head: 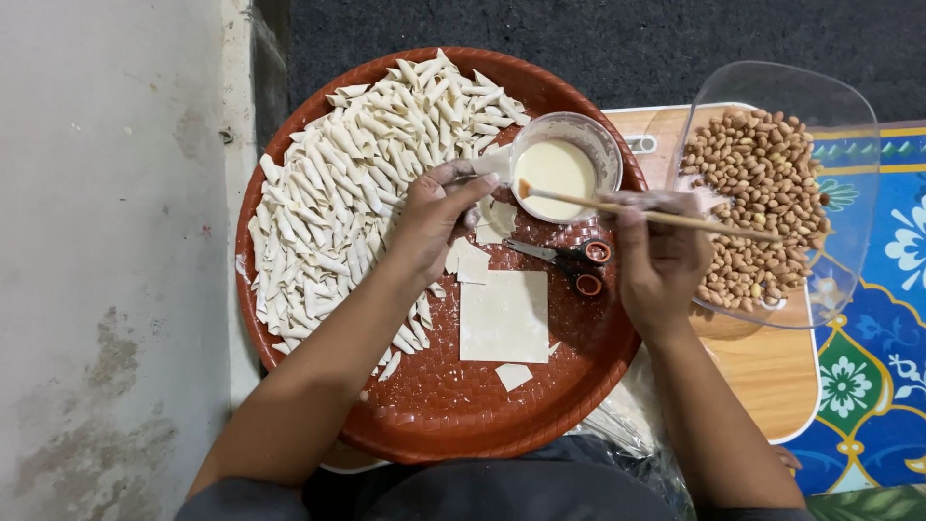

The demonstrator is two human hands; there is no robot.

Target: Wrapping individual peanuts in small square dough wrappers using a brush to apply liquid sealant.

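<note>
Rolls (357,183) of white dough heaped on left half of red tray (434,405). Left hand (434,217) pinches small dough piece (492,164) beside cup (564,164) of cream liquid. Flat dough square (503,316) and scissors (569,259) lie below. Right hand (661,260) clamps brush (646,214), tip over cup. Clear bowl (849,125) of peanuts (762,203) at right, just behind brush handle.

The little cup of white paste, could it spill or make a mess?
Maybe. The left hand pinches a small dough strip right at the rim of the small clear cup of white paste, so a nudge might tip it. The wooden brush in the right hand could drip onto the black scissors.
</note>
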